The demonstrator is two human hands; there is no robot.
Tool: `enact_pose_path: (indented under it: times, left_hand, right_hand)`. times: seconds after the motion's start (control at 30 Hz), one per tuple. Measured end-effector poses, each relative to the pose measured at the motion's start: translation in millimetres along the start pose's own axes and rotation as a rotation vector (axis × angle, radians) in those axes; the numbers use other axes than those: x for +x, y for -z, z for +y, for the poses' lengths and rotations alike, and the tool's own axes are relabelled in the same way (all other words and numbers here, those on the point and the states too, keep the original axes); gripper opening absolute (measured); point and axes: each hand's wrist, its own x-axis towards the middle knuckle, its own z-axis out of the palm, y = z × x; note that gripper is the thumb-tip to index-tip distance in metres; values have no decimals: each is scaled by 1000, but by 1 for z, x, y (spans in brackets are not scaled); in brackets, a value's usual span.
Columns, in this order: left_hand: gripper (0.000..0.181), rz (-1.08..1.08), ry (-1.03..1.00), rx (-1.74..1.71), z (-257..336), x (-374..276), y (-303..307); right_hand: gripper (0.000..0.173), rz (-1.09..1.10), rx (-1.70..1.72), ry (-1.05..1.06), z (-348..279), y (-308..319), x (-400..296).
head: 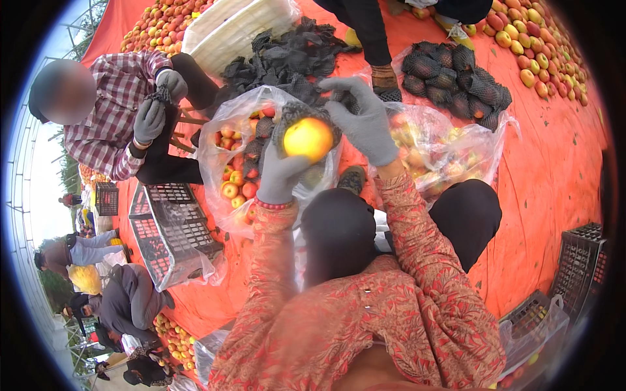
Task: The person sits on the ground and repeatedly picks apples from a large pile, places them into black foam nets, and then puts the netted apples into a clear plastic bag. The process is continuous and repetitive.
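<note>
My left hand (281,173), in a grey glove, holds a yellow apple (307,139) with a black foam net (292,113) around its far side. My right hand (359,117), also gloved, is raised just right of the apple, its fingers curled and apart; dark netting shows near its fingertips, and I cannot tell whether it touches them. Below my left hand, a clear plastic bag (208,161) holds apples, some in black nets. Another clear bag of apples (440,151) lies under and right of my right hand. Beyond my hands lies a heap of empty black foam nets (288,61).
A co-worker in a checked shirt (110,102) sits at the left, gloved hands on a black net. Netted apples (445,78) are piled beyond the right bag, near another person's legs (364,29). Black plastic crates (173,234) stand at left and lower right (579,259). Loose apples (538,44) lie at upper right.
</note>
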Motion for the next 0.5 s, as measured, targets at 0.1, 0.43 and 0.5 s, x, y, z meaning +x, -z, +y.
enact_pose_path:
  times: [0.1,0.43,0.5]
  left_hand:
    - [66,9,-99,-147,-5,-11,-2]
    - [43,300,-169,506,-1,9,0]
    - [41,415,-331,590,-12,16,16]
  right_hand:
    - [28,-12,211,-102,-15,1,-1]
    - [28,-123,-201,279,-10,-18,-12]
    - [27,-164,-228,380,-9,-29,-14]
